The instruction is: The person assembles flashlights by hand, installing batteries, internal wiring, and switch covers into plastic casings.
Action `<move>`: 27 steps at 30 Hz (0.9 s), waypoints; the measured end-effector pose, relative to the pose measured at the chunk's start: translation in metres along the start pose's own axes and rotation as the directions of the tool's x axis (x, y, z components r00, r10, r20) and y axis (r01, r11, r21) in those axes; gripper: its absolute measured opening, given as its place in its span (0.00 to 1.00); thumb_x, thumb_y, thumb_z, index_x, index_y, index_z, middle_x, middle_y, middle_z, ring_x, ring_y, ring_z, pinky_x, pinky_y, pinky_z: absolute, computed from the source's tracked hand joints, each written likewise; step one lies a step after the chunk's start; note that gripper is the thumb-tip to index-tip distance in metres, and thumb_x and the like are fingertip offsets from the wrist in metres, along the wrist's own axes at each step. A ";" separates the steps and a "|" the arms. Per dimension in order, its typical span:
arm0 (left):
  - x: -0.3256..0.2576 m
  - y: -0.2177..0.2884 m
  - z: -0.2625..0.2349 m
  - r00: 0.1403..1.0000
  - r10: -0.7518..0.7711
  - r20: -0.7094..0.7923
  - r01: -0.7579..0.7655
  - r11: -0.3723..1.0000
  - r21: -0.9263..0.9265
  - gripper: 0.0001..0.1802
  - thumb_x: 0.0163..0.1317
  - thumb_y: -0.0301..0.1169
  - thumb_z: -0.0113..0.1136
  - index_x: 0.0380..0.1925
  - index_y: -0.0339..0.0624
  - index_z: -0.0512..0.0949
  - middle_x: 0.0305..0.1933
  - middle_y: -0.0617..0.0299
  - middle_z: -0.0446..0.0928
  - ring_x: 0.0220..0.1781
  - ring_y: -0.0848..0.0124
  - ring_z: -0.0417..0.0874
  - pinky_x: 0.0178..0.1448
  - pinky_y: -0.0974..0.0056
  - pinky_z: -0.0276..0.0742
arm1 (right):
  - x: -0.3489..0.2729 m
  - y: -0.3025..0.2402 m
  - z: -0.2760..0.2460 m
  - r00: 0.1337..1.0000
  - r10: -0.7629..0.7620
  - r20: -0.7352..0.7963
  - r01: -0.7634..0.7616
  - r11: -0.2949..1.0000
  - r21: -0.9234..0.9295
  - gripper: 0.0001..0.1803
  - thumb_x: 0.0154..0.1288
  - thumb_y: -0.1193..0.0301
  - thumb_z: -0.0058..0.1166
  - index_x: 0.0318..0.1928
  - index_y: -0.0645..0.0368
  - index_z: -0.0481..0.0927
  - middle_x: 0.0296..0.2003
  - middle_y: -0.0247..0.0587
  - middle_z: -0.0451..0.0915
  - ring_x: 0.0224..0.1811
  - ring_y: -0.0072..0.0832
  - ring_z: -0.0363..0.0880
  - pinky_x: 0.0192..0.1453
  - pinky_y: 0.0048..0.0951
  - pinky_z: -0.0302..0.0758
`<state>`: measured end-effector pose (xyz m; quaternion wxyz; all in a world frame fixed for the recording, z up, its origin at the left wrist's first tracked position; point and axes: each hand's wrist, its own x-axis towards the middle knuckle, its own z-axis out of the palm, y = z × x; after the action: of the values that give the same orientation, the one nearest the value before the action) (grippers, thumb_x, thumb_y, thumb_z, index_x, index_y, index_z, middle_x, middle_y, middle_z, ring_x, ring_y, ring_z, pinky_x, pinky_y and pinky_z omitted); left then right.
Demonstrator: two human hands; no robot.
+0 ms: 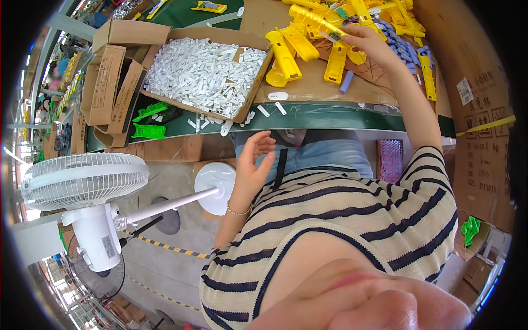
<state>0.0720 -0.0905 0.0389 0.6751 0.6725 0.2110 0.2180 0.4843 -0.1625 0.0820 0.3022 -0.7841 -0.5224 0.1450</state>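
Observation:
My right hand [369,48] reaches over the table's far right side, its fingers closed on the end of a long yellow plastic housing [311,21]. A small dark part shows inside that housing near my fingertips. More yellow housing halves [285,63] lie heaped around it, with thin wires among them. One purple cylindrical battery [346,81] lies on the cardboard below my right hand, and a pile of similar batteries [404,47] is just beyond it. My left hand [256,159] hovers before the table edge above my lap, fingers loosely bent and apart, holding nothing.
A shallow cardboard box [250,91] of small white plastic pieces stands left of centre, with loose white pieces by the green table edge [313,115]. Green plastic parts [148,131] lie nearby. A white fan [82,179] stands at left; a tall carton [478,148] walls the right.

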 end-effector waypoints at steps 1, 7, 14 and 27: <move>-0.003 0.003 0.001 1.000 0.001 -0.006 -0.001 1.000 0.002 0.24 0.58 0.20 0.53 0.57 0.36 0.66 0.50 0.53 0.72 0.51 0.68 0.74 0.57 0.64 0.70 | -0.006 -0.008 -0.006 0.990 0.143 -0.014 -0.127 0.919 0.374 0.27 0.61 0.62 0.55 0.59 0.62 0.71 0.51 0.42 0.76 0.53 0.28 0.74 0.53 0.32 0.73; 0.010 0.009 0.008 0.996 0.084 -0.042 -0.082 0.995 0.048 0.23 0.60 0.21 0.51 0.57 0.35 0.66 0.50 0.56 0.72 0.50 0.71 0.74 0.54 0.67 0.70 | -0.055 -0.050 -0.027 0.981 0.161 -0.106 0.003 0.537 0.843 0.27 0.65 0.63 0.53 0.60 0.63 0.68 0.53 0.38 0.74 0.51 0.24 0.74 0.49 0.28 0.75; 0.070 0.068 0.025 0.801 0.598 0.013 -0.599 0.801 0.027 0.39 0.68 0.44 0.44 0.69 0.33 0.41 0.63 0.45 0.64 0.63 0.59 0.68 0.66 0.56 0.61 | -0.080 -0.100 0.026 0.945 -0.326 0.013 0.048 0.177 0.983 0.34 0.64 0.52 0.46 0.59 0.68 0.65 0.48 0.56 0.75 0.51 0.44 0.74 0.56 0.46 0.70; 0.076 0.061 0.007 0.818 0.572 -0.057 -0.569 0.820 0.063 0.27 0.67 0.26 0.34 0.66 0.37 0.47 0.57 0.45 0.68 0.48 0.66 0.77 0.51 0.63 0.76 | -0.110 -0.135 0.153 0.819 -0.435 0.373 -0.469 -0.136 0.872 0.42 0.64 0.47 0.47 0.69 0.57 0.49 0.47 0.59 0.76 0.48 0.41 0.78 0.53 0.36 0.71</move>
<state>0.1376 -0.0523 0.1007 0.5560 0.7107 0.0292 0.4301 0.2566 -0.1762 0.0380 0.6086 -0.1948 -0.2755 0.7182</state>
